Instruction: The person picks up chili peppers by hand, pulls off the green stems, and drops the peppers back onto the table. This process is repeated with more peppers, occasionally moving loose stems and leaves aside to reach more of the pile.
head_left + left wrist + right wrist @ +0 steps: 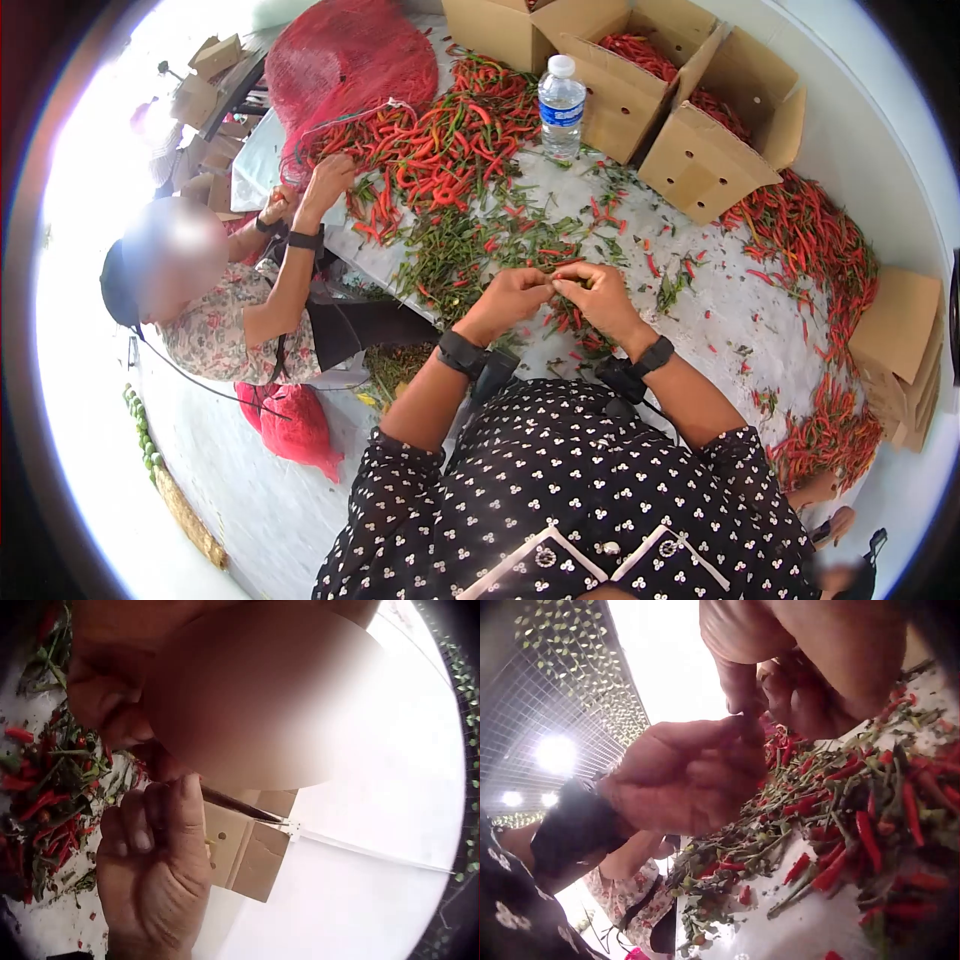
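A white-covered table (720, 320) is taking up most of the head view, and a broad heap of red chillies (450, 140) is lying across its far side. A red mesh sack (340, 60) is resting at the far left end of that heap. Open cardboard boxes (700, 160) are standing along the far right, with more chillies spilling around them. A second person (230, 310) is sitting at the left edge of the table and reaching one hand into the heap. A pile of green stems (450, 255) is spreading just beyond the wearer's hands. A clear water bottle (561, 105) is standing upright between the heap and the nearest box.

The left hand (510, 300) and the right hand (600, 295) are meeting fingertip to fingertip above the near part of the table, close to the stem pile. Both are wearing dark wrist straps. In the left wrist view the left hand is curling its fingers and pinching a thin stalk (232, 804) under the thumb. The right hand is bending its fingers and pinching at the same spot, just above the scattered stems
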Available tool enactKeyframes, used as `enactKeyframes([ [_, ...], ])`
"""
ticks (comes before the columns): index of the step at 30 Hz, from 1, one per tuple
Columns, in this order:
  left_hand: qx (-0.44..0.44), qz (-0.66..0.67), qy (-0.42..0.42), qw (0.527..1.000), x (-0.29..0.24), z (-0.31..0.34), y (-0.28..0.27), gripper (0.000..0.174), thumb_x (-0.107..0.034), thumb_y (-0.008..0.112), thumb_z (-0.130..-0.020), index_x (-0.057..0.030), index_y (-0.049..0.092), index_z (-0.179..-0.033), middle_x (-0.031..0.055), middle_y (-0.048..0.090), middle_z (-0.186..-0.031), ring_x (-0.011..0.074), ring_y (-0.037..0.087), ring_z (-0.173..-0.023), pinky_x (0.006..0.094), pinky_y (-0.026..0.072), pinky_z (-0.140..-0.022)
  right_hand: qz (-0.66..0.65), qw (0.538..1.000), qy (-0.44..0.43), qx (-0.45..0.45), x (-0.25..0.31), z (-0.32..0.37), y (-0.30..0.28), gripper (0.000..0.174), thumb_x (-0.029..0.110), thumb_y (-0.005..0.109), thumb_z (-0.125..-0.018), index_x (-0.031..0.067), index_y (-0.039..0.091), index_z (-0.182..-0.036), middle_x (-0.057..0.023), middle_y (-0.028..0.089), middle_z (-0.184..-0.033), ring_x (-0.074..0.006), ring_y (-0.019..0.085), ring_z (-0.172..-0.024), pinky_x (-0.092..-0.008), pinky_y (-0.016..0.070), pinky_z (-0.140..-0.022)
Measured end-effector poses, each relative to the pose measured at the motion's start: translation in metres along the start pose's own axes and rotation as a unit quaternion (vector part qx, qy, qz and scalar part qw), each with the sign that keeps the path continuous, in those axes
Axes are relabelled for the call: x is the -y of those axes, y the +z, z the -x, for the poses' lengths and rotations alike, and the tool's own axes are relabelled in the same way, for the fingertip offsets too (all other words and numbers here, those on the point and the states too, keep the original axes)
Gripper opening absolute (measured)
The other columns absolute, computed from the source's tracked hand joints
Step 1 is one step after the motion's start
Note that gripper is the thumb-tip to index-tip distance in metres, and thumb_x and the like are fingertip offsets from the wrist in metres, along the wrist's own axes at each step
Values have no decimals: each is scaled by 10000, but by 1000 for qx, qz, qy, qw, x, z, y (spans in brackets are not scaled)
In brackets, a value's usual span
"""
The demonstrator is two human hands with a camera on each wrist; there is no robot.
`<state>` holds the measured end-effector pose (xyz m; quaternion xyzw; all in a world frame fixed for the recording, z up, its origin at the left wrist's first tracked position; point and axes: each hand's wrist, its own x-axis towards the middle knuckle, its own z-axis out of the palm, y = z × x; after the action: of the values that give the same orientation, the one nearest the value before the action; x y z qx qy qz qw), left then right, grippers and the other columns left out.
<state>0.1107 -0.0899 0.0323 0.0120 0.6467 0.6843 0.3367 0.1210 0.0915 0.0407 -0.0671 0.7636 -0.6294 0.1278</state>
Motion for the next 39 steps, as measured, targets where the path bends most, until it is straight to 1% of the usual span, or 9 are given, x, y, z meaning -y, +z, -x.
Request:
enactKeyframes([
  [3, -230, -275, 150, 921, 1, 14, -9, 205, -201, 602, -774, 1, 585, -747, 122, 571, -650, 247, 563, -615, 369, 432, -580, 52, 998, -18, -32, 3, 4, -5, 169, 129, 621, -803, -18, 653, -880, -43, 646, -776, -81, 551, -689, -243, 451, -641],
  [4, -242, -276, 147, 919, 2, 22, -18, 205, -201, 602, -774, 1, 585, -747, 122, 571, -650, 247, 563, -615, 369, 432, -580, 49, 998, 5, -28, -4, 5, -10, 163, 130, 626, -799, -19, 654, -858, -45, 648, -778, -93, 554, -683, -259, 450, -634],
  [8, -475, -469, 65, 742, 17, 51, -58, 270, -277, 619, -777, -19, 541, -790, 172, 595, -794, 362, 569, -727, 444, 449, -629, 23, 999, 28, -37, -10, 11, -22, 176, 177, 622, -821, 8, 645, -869, -27, 621, -738, -75, 533, -641, -257, 430, -560],
  [10, -488, -472, -27, 734, 18, 60, -63, 295, -274, 644, -763, -8, 519, -790, 176, 593, -777, 359, 573, -736, 448, 448, -629, -2, 997, 63, -33, -9, 10, -21, 176, 180, 619, -827, 8, 634, -864, -18, 608, -730, -69, 524, -637, -256, 424, -551],
  [20, -399, -412, 70, 816, 49, 58, -72, 245, -112, 626, -756, 25, 552, -944, 147, 609, -770, 265, 605, -697, 367, 465, -613, -51, 988, 128, 69, 10, 2, -4, 169, 167, 536, -866, 21, 600, -923, -18, 580, -740, -74, 526, -629, -254, 423, -531],
  [23, -371, -158, 87, 911, 32, 60, -56, 181, -43, 581, -780, 11, 549, -950, 85, 600, -781, 168, 576, -682, 306, 465, -621, -46, 988, 114, 88, 15, 2, 0, 191, 161, 539, -859, 13, 609, -957, -23, 587, -742, -74, 525, -638, -260, 434, -558],
  [28, -175, -64, 118, 975, 6, 50, -30, 224, 3, 568, -790, 18, 508, -1005, 35, 576, -894, 93, 554, -815, 250, 461, -693, -53, 985, 99, 127, 28, -6, 12, 245, 154, 575, -831, -10, 613, -1009, -38, 618, -781, -87, 548, -681, -261, 447, -616],
  [34, -127, -142, 171, 967, 3, 33, -6, 209, -11, 562, -804, 23, 512, -1005, 5, 561, -864, 45, 507, -718, 208, 431, -624, -50, 988, 85, 118, 20, -11, 13, 227, 132, 582, -829, -18, 612, -996, -31, 626, -787, -81, 555, -695, -252, 446, -625],
  [39, -107, -191, 86, 972, -12, 33, 2, 171, -98, 592, -814, 24, 587, -935, -10, 564, -732, 33, 488, -665, 227, 418, -583, -40, 995, 35, 84, 18, -9, 4, 207, 108, 581, -828, -6, 613, -999, -36, 629, -775, -76, 560, -696, -256, 453, -616],
])
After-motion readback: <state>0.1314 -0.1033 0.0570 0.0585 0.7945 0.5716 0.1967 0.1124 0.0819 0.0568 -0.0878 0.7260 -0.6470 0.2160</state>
